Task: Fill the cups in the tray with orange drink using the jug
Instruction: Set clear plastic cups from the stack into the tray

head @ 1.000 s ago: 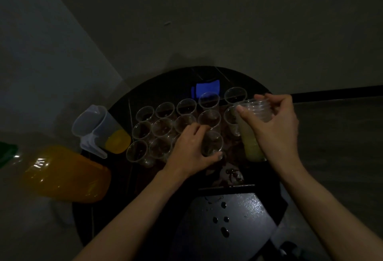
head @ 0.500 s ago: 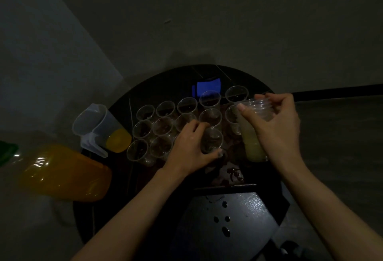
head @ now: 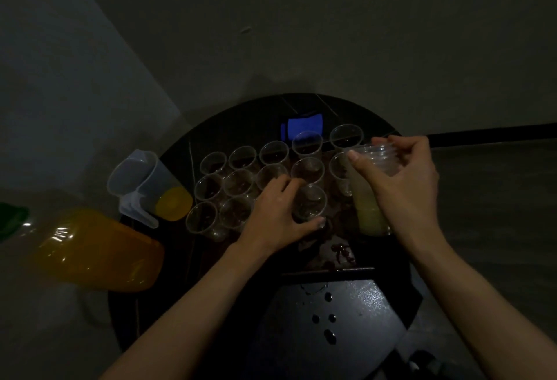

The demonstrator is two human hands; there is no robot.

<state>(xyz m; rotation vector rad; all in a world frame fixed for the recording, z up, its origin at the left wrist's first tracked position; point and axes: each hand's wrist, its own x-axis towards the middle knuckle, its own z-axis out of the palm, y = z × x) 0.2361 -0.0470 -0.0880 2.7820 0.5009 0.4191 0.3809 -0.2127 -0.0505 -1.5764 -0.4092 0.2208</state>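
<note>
Several clear plastic cups [head: 242,158] stand in rows on a dark tray [head: 319,254] on a round black table. My left hand [head: 278,213] is curled round a front-row cup [head: 310,201]. My right hand [head: 407,182] grips the top of a tall stack of cups [head: 372,213] at the tray's right side; the stack looks yellowish low down. A clear jug [head: 147,185] with a little orange drink at its bottom stands left of the cups, handle toward me.
A large bottle of orange drink [head: 90,248] with a green cap lies at the left edge. A blue glowing object [head: 304,126] sits behind the cups. Dark drops [head: 330,318] spot the black surface near me. Walls close in behind and on the left.
Almost nothing differs; both hands hold the same cups in the same places, with only a slight shift of the view.
</note>
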